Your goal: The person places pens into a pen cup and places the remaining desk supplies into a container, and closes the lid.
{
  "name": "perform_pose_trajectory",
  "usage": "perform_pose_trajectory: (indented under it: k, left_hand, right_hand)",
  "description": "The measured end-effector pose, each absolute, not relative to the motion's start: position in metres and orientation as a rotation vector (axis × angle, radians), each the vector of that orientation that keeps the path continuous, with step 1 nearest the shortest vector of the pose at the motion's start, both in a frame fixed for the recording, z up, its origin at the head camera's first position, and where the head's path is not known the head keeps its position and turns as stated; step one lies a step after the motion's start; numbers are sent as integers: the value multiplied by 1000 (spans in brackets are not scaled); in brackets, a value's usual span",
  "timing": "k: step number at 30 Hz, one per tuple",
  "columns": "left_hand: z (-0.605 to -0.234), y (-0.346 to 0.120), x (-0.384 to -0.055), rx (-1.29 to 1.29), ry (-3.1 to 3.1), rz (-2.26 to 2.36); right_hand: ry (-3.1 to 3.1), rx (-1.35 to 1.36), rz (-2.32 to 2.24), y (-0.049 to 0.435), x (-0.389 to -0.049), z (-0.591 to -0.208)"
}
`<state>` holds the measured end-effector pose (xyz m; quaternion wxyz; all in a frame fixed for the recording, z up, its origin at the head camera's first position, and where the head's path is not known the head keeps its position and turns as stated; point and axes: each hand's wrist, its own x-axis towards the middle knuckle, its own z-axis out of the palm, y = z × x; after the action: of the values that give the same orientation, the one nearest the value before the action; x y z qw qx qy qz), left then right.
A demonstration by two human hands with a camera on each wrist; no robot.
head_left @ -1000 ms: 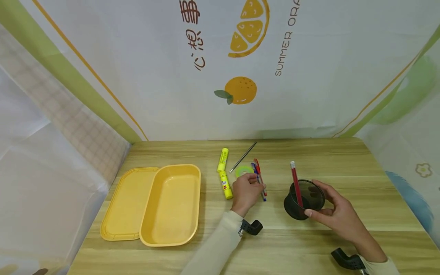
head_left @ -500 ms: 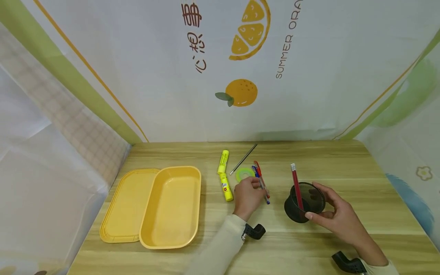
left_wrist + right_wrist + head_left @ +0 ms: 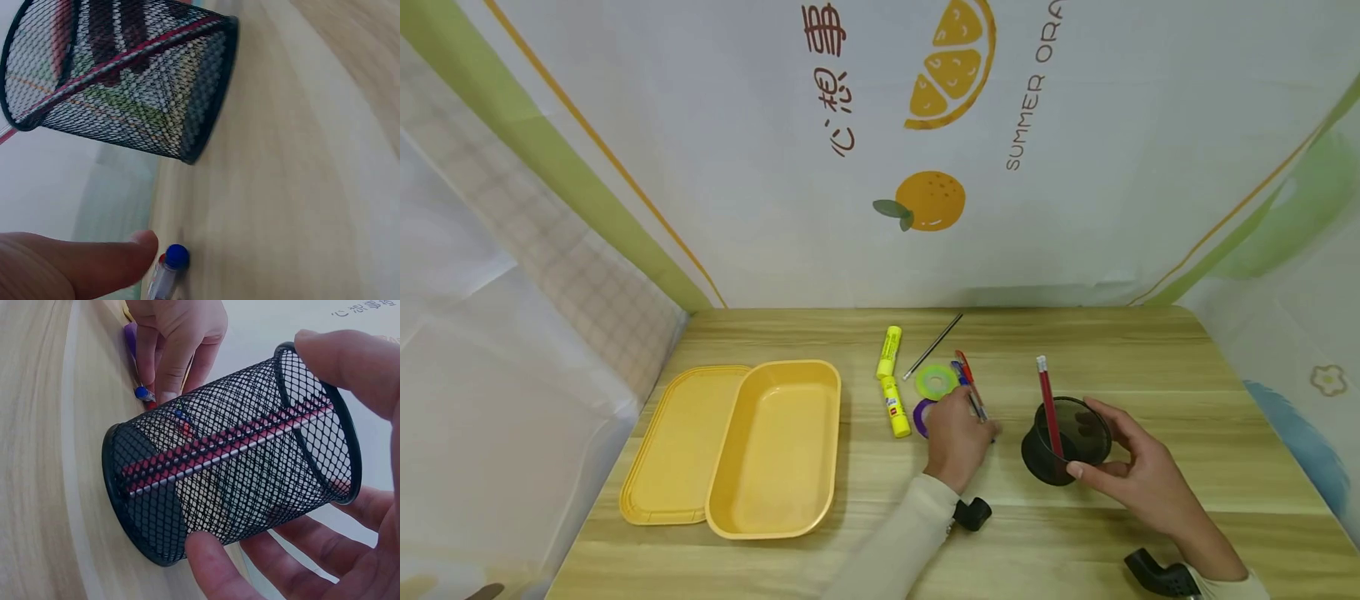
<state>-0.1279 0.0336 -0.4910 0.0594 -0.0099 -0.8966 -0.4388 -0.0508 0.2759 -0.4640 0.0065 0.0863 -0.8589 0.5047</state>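
Observation:
My right hand holds a black mesh pen holder tilted, its thumb and fingers around the rim and side. Inside stand red pencils with white ends. My left hand is bent down over a blue-capped pen and a red-capped pen lying side by side on the table. In the left wrist view, the left thumb lies close beside the pens' tips; its other fingers are hidden there. Whether the fingers pinch a pen is unclear.
Left of the left hand lie a purple ring, a green tape roll and two yellow glue sticks. A dark pencil lies behind. Further left are a yellow box and its lid.
My left hand has moved slightly right, uncovering the purple ring and more of the green tape roll. The pens' near ends have shifted slightly right. The right hand keeps its hold on the pen holder.

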Motion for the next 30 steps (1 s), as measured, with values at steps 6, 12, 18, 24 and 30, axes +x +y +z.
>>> perform_pose_trajectory:
  k: [6,12,18,24,30]
  left_hand:
    - [-490,39,-124,-16,-2742,-1183]
    - [-489,41,-124,3,-2771,-1156]
    - [-486,41,-121,-49,-2801,-1157]
    - [-484,35,-124,-45,-2771,-1306]
    - [-480,24,-127,116,-2675,-1647]
  right_hand:
    - [-2687,273,1553,276,-51,-464]
    - [-2698,262,1545,275,-50,-463]
    - [-2683,273,1560,275,-50,-463]
    - [-2681,278,1560,275,-51,-464]
    - [-2671,278,1570,275,-50,-463]
